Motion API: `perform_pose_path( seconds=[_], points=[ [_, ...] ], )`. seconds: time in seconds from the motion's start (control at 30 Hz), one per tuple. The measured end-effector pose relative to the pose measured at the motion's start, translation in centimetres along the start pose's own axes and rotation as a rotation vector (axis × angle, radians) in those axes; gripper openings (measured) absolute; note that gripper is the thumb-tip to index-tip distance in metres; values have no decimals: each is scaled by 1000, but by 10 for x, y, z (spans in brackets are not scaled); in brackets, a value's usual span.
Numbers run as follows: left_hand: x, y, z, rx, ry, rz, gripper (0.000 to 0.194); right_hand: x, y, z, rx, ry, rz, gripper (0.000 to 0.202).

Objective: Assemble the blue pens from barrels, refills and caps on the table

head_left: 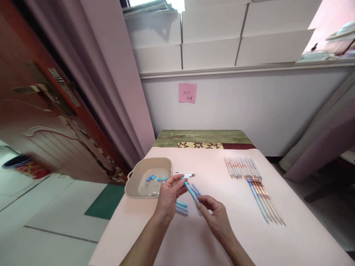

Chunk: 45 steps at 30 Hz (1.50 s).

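Observation:
A light blue pen (pixel 190 190) slants between both hands above the table. My left hand (pixel 169 192) pinches its upper end, where a small bright blue piece shows at the fingertips. Lower down the same pen, my right hand (pixel 216 214) grips it between thumb and fingers. Blue pen barrels (pixel 181 208) lie beneath my left hand, and periwinkle barrels (pixel 196 189) lie just behind the held pen. Several thin pen refills (pixel 185 173) rest beyond my left fingertips. My fingers partly hide the pen's ends.
To the left, a beige basin (pixel 148 162) holds small blue and whitish parts. Rows of clear-barrelled pens (pixel 242 168) lie at the right, with brownish pens (pixel 267 201) and one blue pen (pixel 257 201) below them. A pink note (pixel 187 93) is on the wall.

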<state>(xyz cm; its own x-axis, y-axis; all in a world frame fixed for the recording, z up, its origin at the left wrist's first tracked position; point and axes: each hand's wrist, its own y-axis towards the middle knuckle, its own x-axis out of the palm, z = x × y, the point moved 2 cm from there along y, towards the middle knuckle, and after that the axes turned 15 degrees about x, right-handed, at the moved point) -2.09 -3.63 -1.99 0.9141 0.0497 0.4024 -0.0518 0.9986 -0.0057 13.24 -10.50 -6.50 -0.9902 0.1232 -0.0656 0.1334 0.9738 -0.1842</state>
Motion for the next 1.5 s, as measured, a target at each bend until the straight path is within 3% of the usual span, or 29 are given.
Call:
perform_pose_path(
  seconds=[0.1, 0.23, 0.37, 0.53, 0.7, 0.77, 0.87, 1.03, 1.27, 1.5],
  points=[
    [6, -2, -6, 9, 7, 1, 39, -1, -2, 0, 2, -50, 48, 24],
    [22, -2, -23, 33, 72, -18, 40, -10, -4, 3, -18, -240, 210, 10],
    [41, -5, -46, 34, 147, -64, 39, -31, -9, 7, -53, -394, 399, 7],
    [67, -12, -61, 67, 156, -163, 35, -58, -20, 12, -63, -435, 495, 8],
    [86, -22, -61, 68, 130, -315, 70, -87, -32, 17, -93, -490, 626, 12],
    [84, -26, -62, 55, 171, -325, 71, -103, -35, 21, -65, -516, 711, 13],
    [69, -32, -71, 0, 257, -355, 47, -129, -34, 27, 20, -581, 834, 14],
    [37, -46, -88, -122, 267, -396, 30, -156, -23, 37, 215, -818, 866, 15],
    [20, -65, -82, -176, 288, -408, 30, -162, -1, 34, 475, -1063, 773, 19],
    [16, -70, -85, -182, 308, -449, 26, -162, 11, 31, 464, -1136, 763, 23]
  ],
)
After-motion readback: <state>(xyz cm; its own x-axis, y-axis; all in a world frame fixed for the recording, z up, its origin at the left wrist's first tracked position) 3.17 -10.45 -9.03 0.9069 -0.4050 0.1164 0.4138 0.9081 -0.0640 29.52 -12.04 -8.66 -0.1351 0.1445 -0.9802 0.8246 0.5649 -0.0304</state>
